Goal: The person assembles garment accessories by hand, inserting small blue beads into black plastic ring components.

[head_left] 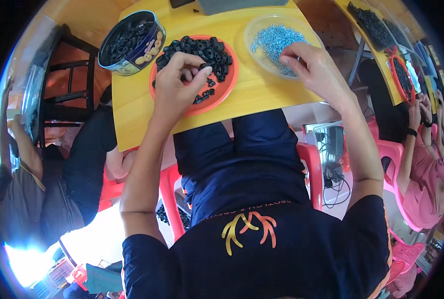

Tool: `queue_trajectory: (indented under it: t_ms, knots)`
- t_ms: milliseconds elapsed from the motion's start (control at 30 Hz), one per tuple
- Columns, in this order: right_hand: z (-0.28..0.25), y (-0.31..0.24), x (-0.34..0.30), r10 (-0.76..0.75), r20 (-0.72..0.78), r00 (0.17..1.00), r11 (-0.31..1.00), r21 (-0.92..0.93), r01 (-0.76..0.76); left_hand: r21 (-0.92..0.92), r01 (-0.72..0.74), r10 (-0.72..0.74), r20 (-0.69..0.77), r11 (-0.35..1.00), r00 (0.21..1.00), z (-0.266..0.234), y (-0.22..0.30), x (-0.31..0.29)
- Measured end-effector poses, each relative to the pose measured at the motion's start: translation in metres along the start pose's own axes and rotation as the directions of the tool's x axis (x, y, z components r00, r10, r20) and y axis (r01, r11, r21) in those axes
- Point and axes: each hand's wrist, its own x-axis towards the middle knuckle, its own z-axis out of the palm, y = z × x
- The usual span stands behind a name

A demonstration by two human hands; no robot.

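My left hand [176, 85] is closed in a pinch over an orange-red plate [228, 88]. Between its thumb and index finger sits a small black plastic part [202, 66]. A heap of similar black parts [214, 51] fills the far side of the plate, with a few loose ones nearer me. To the right, my right hand [317, 69] reaches over the rim of a clear round bowl [251, 26]. Its thumb and fingers are drawn together at the small shiny bluish-silver metal pieces [272, 41] inside. Whether a piece is between those fingertips is too small to tell.
Both containers stand on a yellow table [132, 112]. A round tin [152, 55] of black pieces is at the left, and a grey tray [242, 6] lies at the far edge. People sit at both sides; another table [381, 50] is at the right.
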Motion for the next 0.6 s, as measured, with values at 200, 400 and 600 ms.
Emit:
queue_trajectory:
  t_ms: [200,400,600]
  knots:
    - [0.008,0.022,0.017,0.008,-0.055,0.998,0.980,-0.197,-0.019,-0.354,0.107,-0.121,-0.018,0.929,0.992,0.008,0.018,-0.022]
    - [0.033,0.020,0.037,-0.135,0.078,0.988,0.891,-0.426,0.155,-0.345,0.162,-0.159,0.036,0.925,0.987,0.015,0.021,-0.035]
    - [0.050,0.023,0.051,-0.106,0.165,0.981,0.815,-0.551,0.181,-0.386,0.236,-0.244,0.029,0.892,0.969,0.021,0.032,-0.042]
